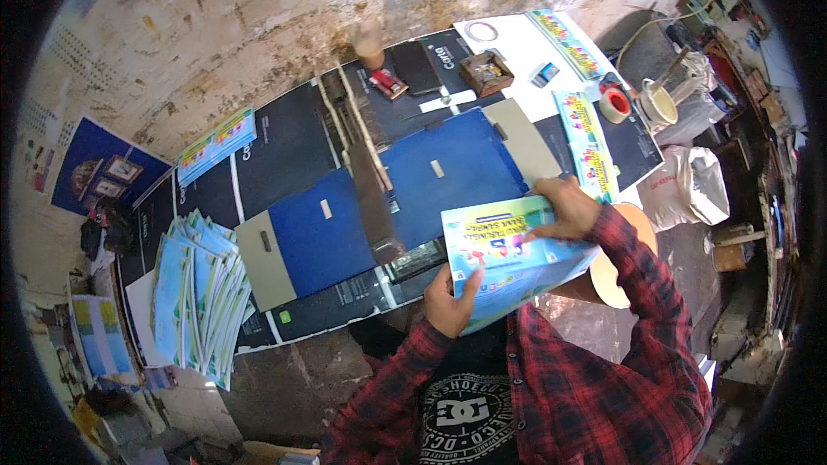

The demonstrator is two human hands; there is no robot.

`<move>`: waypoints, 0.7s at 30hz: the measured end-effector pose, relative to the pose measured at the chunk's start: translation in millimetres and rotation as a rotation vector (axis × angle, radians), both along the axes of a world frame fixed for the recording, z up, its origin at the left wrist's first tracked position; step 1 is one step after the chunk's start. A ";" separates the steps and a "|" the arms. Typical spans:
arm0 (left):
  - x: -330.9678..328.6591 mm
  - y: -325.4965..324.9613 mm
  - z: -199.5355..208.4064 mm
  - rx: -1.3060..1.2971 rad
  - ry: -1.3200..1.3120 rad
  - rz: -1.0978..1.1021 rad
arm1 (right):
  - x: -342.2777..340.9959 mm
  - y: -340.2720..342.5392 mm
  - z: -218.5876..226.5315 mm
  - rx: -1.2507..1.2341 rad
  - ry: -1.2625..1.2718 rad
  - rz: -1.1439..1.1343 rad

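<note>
Both hands hold a colourful blue-green printed booklet (508,271), tilted in front of my chest near the table's front edge. My left hand (450,301) grips its lower left edge, thumb on top and fingers underneath. My right hand (564,209) holds the upper right part, with its fingers across the printed face. Just beyond the booklet lies a blue board (457,159) with grey end panels. A long dark wooden bar (370,207) crosses the board's middle. To the left, similar booklets (198,280) lie fanned in a loose pile.
Another booklet stack (220,145) lies far left. Printed strips (586,142) and a red tape roll (614,103) lie right, beside a beige mug (657,106) with a brush. Farther back are a wooden box (487,73), a red pack (388,83) and a brown drink (369,50).
</note>
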State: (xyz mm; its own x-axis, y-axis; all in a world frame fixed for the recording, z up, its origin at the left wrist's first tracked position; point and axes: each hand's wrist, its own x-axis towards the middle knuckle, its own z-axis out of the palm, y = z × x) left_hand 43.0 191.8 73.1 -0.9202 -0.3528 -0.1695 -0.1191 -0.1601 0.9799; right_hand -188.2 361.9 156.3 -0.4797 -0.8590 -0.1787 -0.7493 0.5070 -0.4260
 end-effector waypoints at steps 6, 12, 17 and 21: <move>-7.9 -51.4 -52.2 0.523 -0.152 0.460 | -30.9 -132.9 -60.2 -0.007 0.109 0.153; 5.2 -141.3 -68.8 0.335 -0.051 0.467 | 19.0 -159.0 -68.2 -0.371 0.339 -0.170; 27.6 -154.1 -58.0 0.497 -0.134 0.473 | 75.7 -133.8 -79.0 -0.343 0.375 -0.287; 52.5 -140.6 -70.1 0.284 -0.227 0.526 | 66.5 -104.6 -88.2 -0.462 0.290 -0.609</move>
State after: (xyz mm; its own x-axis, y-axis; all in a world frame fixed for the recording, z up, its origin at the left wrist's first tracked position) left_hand 95.5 51.2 3.0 -0.5662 -0.6603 -0.4934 -0.1535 -0.5036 0.8502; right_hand -121.7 257.3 68.1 -0.8591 -0.3891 0.3324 -0.5113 0.6818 -0.5232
